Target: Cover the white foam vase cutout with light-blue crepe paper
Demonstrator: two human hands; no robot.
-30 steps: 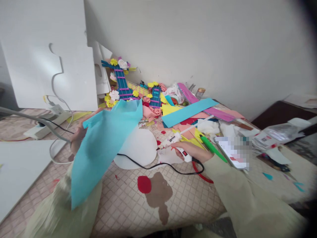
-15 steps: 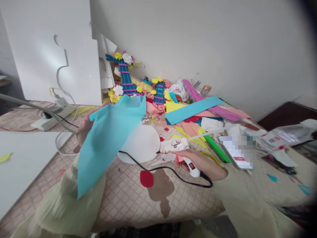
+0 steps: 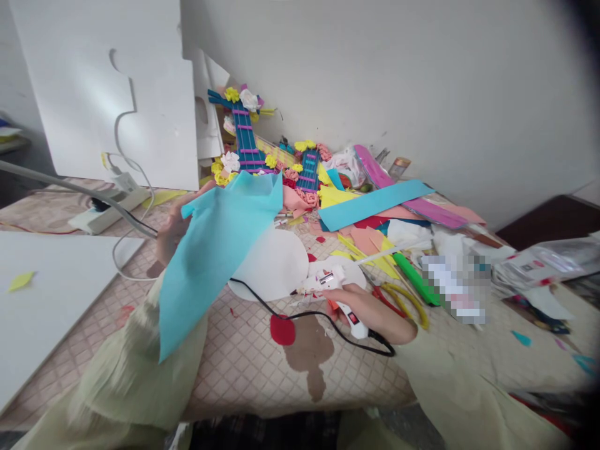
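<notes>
My left hand (image 3: 172, 234) is closed on a sheet of light blue crepe paper (image 3: 210, 244), which hangs down over my left sleeve; some of the fingers are hidden behind it. In my right hand (image 3: 370, 306) is a white hot glue gun (image 3: 323, 279), gripped by its handle, with its nozzle pointing left. A clear glue stick (image 3: 389, 252) juts from the back of the gun. Beneath the nozzle and partly behind the blue paper lies a white paper disc (image 3: 276, 265). A red paper piece (image 3: 282, 330) rests just below it, close to the black cord (image 3: 300, 315).
Blue paper guitars with paper flowers (image 3: 248, 137) lean at the back. Coloured paper strips (image 3: 375, 203), a green utility knife (image 3: 417, 281), scissors (image 3: 405, 297) and a phone (image 3: 452, 290) lie on the right. A power strip (image 3: 107, 212) and a white board (image 3: 51, 300) are at left.
The glue gun and my right hand have shifted slightly left, uncovering the scissors. My left hand still holds the blue crepe paper. The whole view has shifted a little.
</notes>
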